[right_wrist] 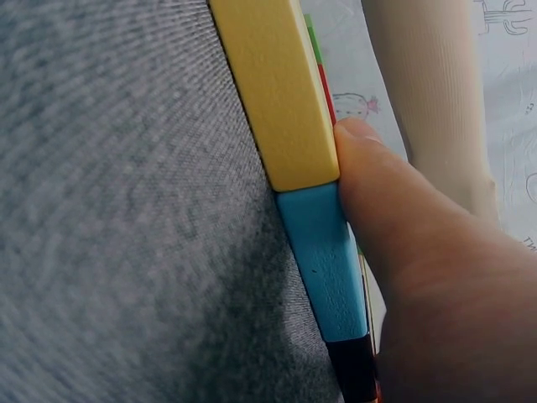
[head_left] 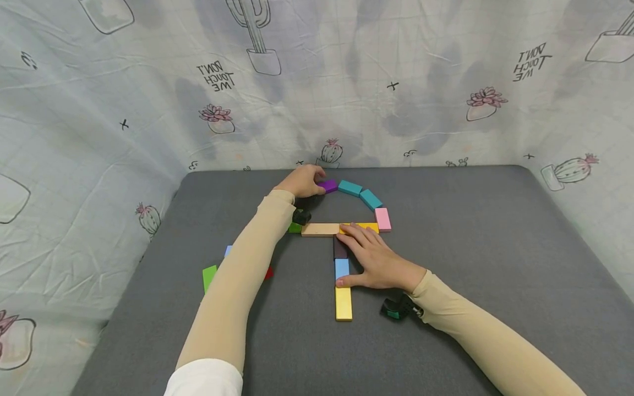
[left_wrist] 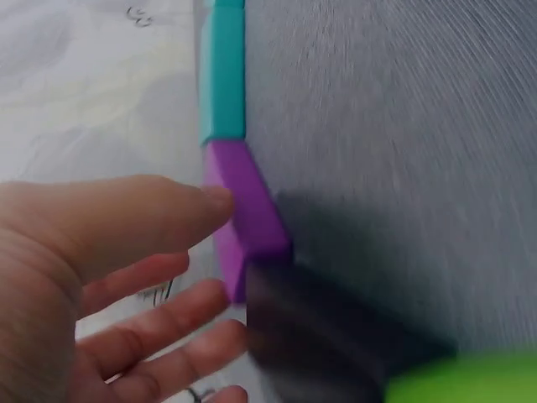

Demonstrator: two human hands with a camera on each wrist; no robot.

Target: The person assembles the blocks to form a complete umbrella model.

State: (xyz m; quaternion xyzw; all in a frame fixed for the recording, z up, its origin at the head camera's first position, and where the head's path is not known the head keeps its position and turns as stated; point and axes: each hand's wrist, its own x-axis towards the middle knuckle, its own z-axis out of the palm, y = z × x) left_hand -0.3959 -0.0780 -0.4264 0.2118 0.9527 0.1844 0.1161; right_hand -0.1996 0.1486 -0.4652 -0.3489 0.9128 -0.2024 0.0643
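In the head view, the left hand (head_left: pixel 302 181) is at the purple block (head_left: pixel 330 186) on the arc's far side. The left wrist view shows its thumb touching the purple block's side, with the other fingers loosely extended near one end. Beside it stand a black block (left_wrist: pixel 323 327) and a teal block (left_wrist: pixel 224 75). The right hand (head_left: pixel 378 258) lies with fingers spread over the orange block (head_left: pixel 369 225) and near the dark block (head_left: pixel 339 248). Its thumb touches the row's side where the blue block (right_wrist: pixel 323 260) meets the yellow block (right_wrist: pixel 281 92).
Teal blocks (head_left: pixel 350 188) and a pink block (head_left: pixel 383 219) continue the arc. A wooden block (head_left: pixel 319 230) and green block (head_left: pixel 295 227) extend the crossbar. Left of these, a lime block (head_left: pixel 209 276), light blue block (head_left: pixel 228 251) and red block (head_left: pixel 269 273) are partly hidden by the left arm.
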